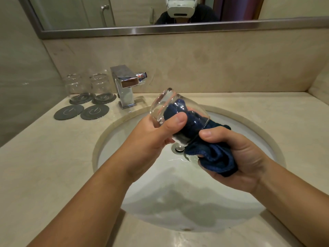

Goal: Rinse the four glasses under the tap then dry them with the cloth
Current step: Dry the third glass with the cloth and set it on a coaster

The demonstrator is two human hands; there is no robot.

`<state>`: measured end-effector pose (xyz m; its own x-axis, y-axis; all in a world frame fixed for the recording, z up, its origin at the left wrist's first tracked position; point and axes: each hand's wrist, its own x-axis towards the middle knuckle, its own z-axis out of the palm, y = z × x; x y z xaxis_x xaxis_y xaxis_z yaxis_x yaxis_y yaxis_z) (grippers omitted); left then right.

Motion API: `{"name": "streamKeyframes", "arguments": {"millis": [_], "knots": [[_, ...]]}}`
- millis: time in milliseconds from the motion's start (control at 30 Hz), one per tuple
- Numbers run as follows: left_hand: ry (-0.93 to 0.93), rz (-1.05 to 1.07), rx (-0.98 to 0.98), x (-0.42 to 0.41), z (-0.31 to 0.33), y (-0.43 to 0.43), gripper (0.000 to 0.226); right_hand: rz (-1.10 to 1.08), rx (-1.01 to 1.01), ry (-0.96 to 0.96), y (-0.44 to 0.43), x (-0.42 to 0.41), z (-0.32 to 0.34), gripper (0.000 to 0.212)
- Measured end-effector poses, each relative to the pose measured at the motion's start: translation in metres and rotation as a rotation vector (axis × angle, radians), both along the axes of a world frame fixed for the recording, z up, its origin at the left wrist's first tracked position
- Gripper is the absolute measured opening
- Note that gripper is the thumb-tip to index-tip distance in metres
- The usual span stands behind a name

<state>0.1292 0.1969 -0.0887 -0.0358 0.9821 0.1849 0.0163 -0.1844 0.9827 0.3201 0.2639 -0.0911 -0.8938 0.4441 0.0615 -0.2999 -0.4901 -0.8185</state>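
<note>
I see the sink in the bench. Over the sink, my right hand holds the blue cloth, pushed into a tipped glass that my left hand grips. Two more glasses stand behind the sink, to its left.

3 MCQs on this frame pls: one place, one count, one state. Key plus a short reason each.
1. Where is the glass in the left-hand grip?
A. over the sink
B. on a coaster
C. on the counter, far right

2. How many coasters are bare?
A. none
B. two
C. four

3. The cloth is:
A. folded on the counter
B. pushed into the glass, its tail in the right-hand grip
C. draped over the tap

Key:
1 A: it is held above the sink.
2 B: the front two carry nothing; the back two hold the other glasses.
3 B: blue fabric shows through the glass wall.
</note>
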Motion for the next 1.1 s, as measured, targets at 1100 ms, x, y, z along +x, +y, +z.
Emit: {"name": "streamKeyframes", "arguments": {"millis": [1100], "knots": [[0.275, 0.614, -0.244, -0.066, 0.024, -0.07, 0.069, -0.547, 0.919, -0.49, -0.031, -0.057, 0.051, 0.057]]}}
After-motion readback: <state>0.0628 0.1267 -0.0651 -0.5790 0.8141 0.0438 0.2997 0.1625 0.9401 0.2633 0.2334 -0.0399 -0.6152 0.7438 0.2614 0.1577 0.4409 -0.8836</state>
